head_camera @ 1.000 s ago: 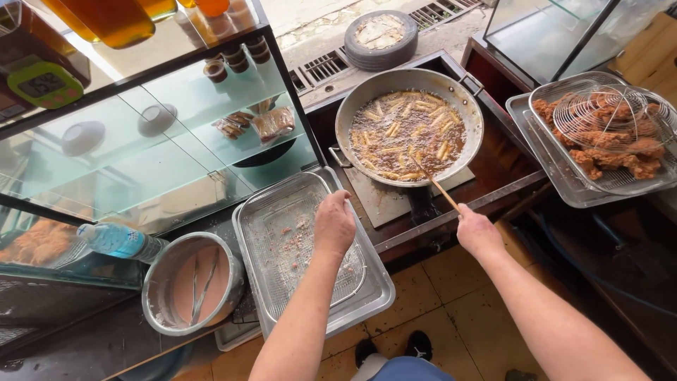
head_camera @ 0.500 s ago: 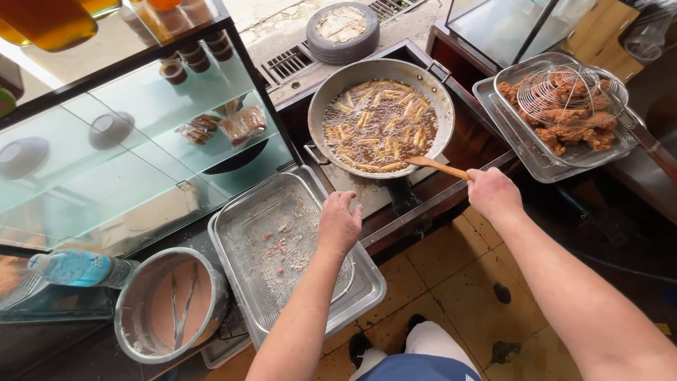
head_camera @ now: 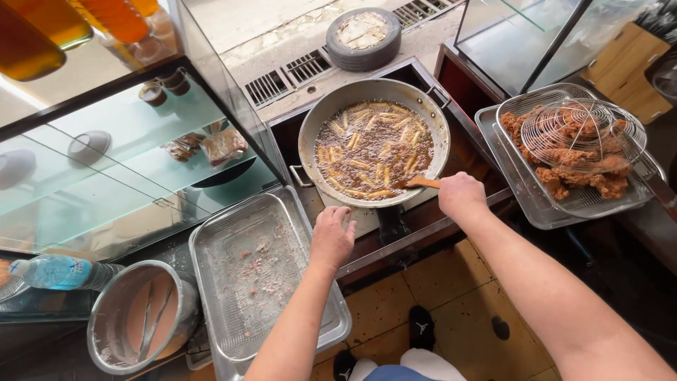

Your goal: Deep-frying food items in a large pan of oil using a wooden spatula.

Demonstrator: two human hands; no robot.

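Note:
My right hand point(head_camera: 462, 195) grips a wooden stick point(head_camera: 422, 182) whose tip lies in the hot oil of a large round frying pan point(head_camera: 319, 118). Several pale potato strips point(head_camera: 370, 152) float in the bubbling oil. My left hand point(head_camera: 333, 236) rests, fingers loosely curled, on the right rim of a shallow metal tray point(head_camera: 211, 282) that holds a wire rack with scattered crumbs. It holds nothing.
A metal tray point(head_camera: 522, 204) at the right holds fried chicken pieces point(head_camera: 578, 169) under a wire skimmer point(head_camera: 582, 130). A glass display case point(head_camera: 106, 183) stands at the left. A steel bowl with tongs point(head_camera: 144, 321) and a water bottle point(head_camera: 60, 271) sit at lower left. A tyre-like round object point(head_camera: 363, 39) lies behind the pan.
My right hand has moved closer to the pan's rim, pushing the stick further into the oil. My left hand stays on the tray. The view has shifted slightly.

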